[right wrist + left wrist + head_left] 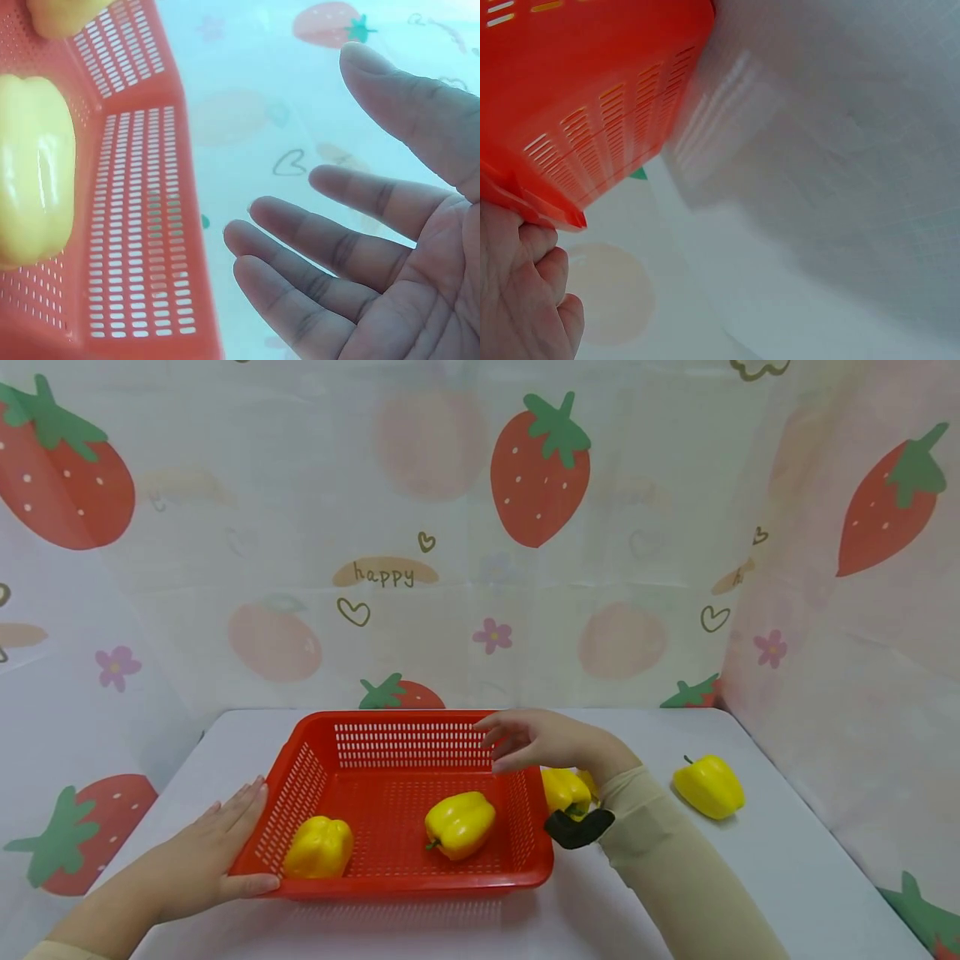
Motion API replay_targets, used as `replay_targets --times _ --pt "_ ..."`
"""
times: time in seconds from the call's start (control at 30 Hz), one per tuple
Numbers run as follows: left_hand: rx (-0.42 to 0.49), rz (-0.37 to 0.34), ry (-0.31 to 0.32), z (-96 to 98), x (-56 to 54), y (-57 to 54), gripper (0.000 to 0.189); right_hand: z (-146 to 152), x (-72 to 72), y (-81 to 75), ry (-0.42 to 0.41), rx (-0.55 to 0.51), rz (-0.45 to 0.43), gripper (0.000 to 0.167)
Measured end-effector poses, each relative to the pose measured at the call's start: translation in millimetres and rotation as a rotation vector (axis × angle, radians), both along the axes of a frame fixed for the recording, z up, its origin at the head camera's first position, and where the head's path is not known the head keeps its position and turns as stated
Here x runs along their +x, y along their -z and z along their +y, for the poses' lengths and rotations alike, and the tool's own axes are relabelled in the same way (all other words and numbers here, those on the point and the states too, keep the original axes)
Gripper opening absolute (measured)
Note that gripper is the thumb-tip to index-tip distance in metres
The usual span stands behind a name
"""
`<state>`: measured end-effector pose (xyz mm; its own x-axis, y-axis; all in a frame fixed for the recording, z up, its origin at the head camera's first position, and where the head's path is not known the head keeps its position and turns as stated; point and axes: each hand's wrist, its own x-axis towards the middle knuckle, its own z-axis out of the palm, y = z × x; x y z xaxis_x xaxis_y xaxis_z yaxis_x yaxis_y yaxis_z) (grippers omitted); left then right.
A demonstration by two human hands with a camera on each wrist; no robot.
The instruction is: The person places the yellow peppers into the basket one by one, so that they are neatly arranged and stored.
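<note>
A red plastic basket [390,887] with slotted walls stands on the white table. Two yellow bell peppers lie inside: one pepper [318,847] at the front left corner, the other pepper [461,825] right of the middle. My left hand [198,856] rests against the basket's left rim, fingers fairly straight and thumb at the front corner. Over the right rear rim hovers my right hand [536,739]; the right wrist view shows its fingers [330,244] spread and holding nothing. Beside the basket's right wall, another bell pepper [564,789] is partly covered by my right wrist.
Farther right on the table lies a yellow bell pepper [708,787]. Something yellow [588,783] shows partly behind my right wrist, where a black device [579,828] is worn. A strawberry-print curtain [465,635] rises behind the table and along both sides.
</note>
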<state>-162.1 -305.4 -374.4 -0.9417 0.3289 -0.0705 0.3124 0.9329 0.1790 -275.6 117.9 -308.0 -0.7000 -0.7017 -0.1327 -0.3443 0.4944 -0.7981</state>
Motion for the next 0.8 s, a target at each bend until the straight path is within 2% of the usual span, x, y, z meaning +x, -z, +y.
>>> replay_targets --times 0.17,0.37,0.8 --pt "0.006 0.005 0.003 -0.5 0.1 0.2 0.112 8 0.1 -2.2 0.022 -0.002 0.006 0.055" --pt "0.008 0.004 0.003 -0.6 -0.3 0.9 0.112 21 -1.0 -3.6 0.001 -0.037 0.020 0.055" --pt "0.009 -0.006 -0.009 -0.9 0.1 0.9 0.112 56 2.3 -5.7 0.079 -0.063 0.042 0.054"
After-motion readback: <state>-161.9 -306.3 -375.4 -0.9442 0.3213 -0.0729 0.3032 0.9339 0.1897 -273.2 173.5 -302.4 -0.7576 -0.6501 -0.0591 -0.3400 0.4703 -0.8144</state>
